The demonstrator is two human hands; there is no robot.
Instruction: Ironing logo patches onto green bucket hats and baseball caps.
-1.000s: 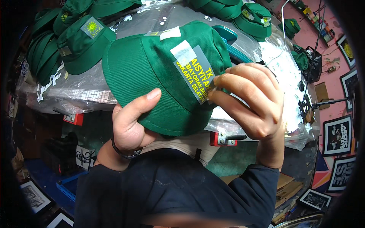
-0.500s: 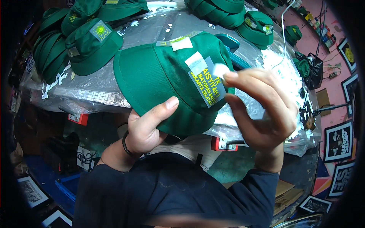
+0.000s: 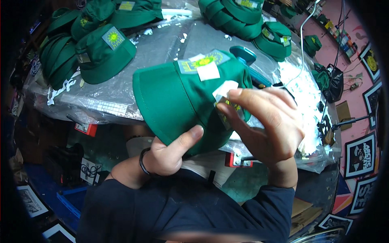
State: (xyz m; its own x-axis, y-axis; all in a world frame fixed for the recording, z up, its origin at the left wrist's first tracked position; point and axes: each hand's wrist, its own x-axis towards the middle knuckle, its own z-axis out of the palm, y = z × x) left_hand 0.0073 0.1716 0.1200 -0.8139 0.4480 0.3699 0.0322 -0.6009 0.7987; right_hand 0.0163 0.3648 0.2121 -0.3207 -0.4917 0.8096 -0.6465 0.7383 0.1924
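A green bucket hat is gripped over the table by my left hand, thumb pressed on the outside of its brim and the other fingers hidden beneath. On the crown is a grey patch with a yellow sun emblem, partly covered by a small white paper piece. Between thumb and forefinger, my right hand pinches another white paper piece at the hat's side. A second patch with yellow print lies under those fingers and is mostly hidden.
Stacked green hats stand at the back left, with more hats at the back right. A teal-handled tool lies behind the held hat. White scraps cover the table's right side. Red clamps sit at the near edge; a white cable hangs at right.
The hat has shifted right and turned, bringing the sun emblem into view and the printed side patch away. My right hand has moved slightly left and down onto the paper at that patch.
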